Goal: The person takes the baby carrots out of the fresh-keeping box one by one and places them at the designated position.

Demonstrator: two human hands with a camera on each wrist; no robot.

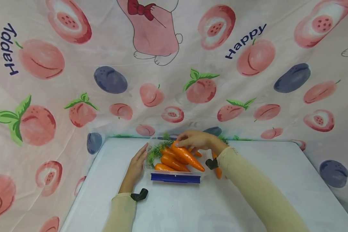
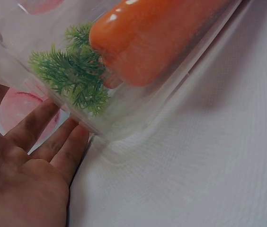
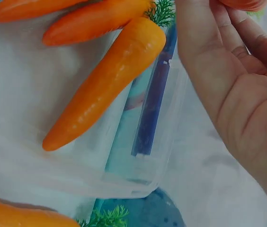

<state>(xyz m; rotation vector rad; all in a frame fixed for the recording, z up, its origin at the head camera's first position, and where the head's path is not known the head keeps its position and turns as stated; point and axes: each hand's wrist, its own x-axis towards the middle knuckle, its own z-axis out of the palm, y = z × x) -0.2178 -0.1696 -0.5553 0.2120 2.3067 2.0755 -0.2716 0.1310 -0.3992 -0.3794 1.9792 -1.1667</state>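
Note:
My right hand (image 1: 198, 140) grips an orange toy carrot (image 1: 191, 158) near its thick end, above a clear plastic container (image 1: 145, 165). The carrot's tip slants down toward the near right rim. In the right wrist view only a sliver of it shows, at the palm's top edge. Several other carrots (image 1: 173, 162) lie in the container, their green leafy tops (image 2: 72, 78) toward its left wall. My left hand (image 1: 137, 166) rests against that wall from outside, fingers extended along it, as the left wrist view shows up close.
A blue latch flap (image 1: 175, 178) hangs from the container's near side, and another blue latch (image 3: 152, 101) is on the far side. One more carrot (image 1: 218, 172) lies outside on the white table (image 1: 174, 206), partly behind my right wrist. A fruit-print cloth (image 1: 168, 77) stands behind the table.

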